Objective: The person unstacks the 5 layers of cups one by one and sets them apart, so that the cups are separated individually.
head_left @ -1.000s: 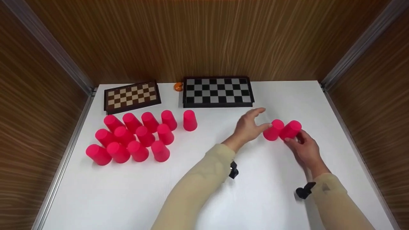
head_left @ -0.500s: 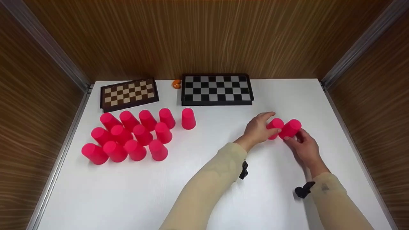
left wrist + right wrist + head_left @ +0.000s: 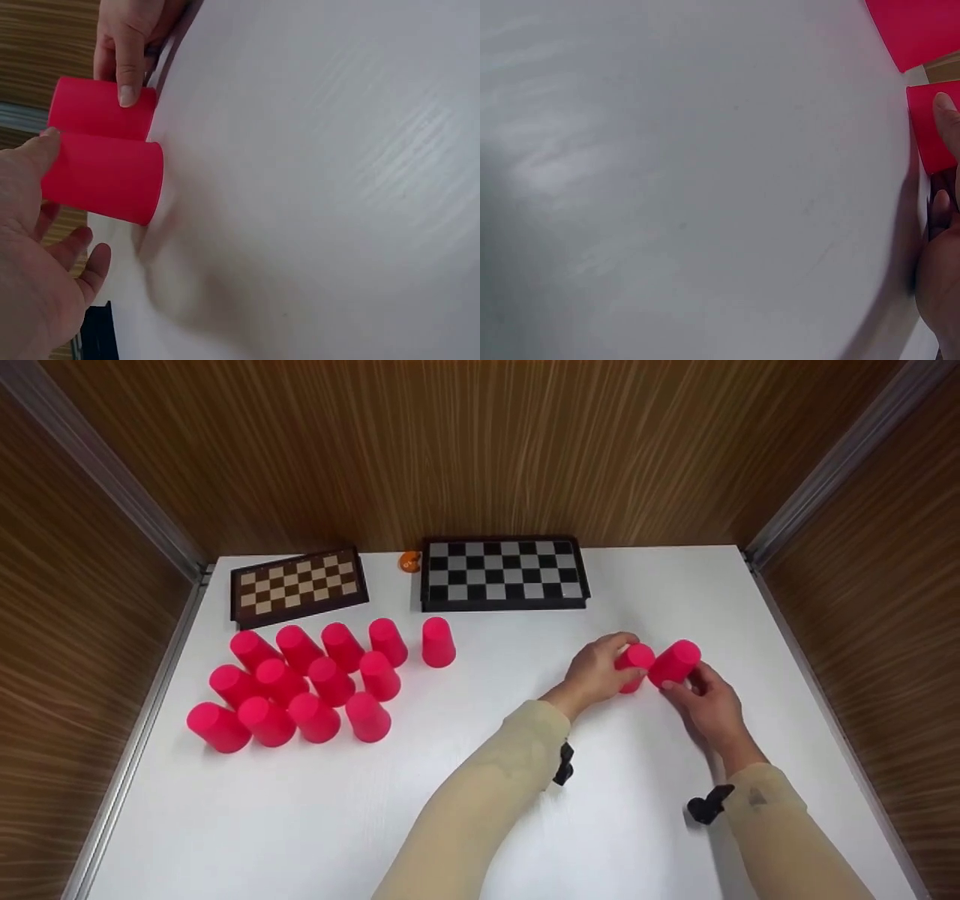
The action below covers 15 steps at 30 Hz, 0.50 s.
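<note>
Two pink cups stand upside down side by side on the right half of the white table. My left hand (image 3: 596, 671) grips the left cup (image 3: 636, 658), its thumb on the near side; the left wrist view shows the thumb (image 3: 41, 154) on that cup (image 3: 112, 180) and other fingers curled below it. The right cup (image 3: 675, 662) is held by my right hand (image 3: 716, 709) at its right side, low down. In the right wrist view, the right thumb (image 3: 946, 112) lies on this cup (image 3: 926, 135); the other cup (image 3: 922, 30) appears above it.
Upside-down pink cups (image 3: 281, 681) stand in three rows at the left, with one cup (image 3: 438, 643) a little apart. Behind are a brown chessboard (image 3: 298, 585), an orange object (image 3: 409, 561) and a black-and-grey chessboard (image 3: 502, 574). Wood-grain walls (image 3: 480, 450) enclose the table.
My left hand has moved right and taken hold of the left cup, which now stands slightly further from the right cup. The right hand has kept its hold.
</note>
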Tool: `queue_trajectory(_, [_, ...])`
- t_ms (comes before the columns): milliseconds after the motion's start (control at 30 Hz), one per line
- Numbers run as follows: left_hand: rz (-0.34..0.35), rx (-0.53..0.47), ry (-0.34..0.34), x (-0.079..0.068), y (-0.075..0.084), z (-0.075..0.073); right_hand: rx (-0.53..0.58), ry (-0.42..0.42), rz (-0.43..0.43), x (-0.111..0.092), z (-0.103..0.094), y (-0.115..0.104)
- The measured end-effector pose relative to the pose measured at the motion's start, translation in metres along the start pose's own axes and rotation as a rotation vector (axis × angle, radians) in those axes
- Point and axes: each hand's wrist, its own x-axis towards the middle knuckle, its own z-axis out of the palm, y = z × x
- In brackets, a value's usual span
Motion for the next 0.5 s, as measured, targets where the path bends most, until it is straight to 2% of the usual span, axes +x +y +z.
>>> queue_trajectory(167, [0.026,-0.036,0.045,-0.018,-0.01,-0.015,0.007,-0.003,-0.007,0.0,0.002,0.0])
queue_trajectory(300, [0.052,-0.073,0.098,-0.037,-0.026,-0.037,0.018,-0.016,-0.014,0.0,0.003,0.0])
queue_trajectory(500, [0.031,-0.139,0.158,-0.07,-0.047,-0.072,-0.005,-0.012,-0.02,-0.001,-0.004,0.002])
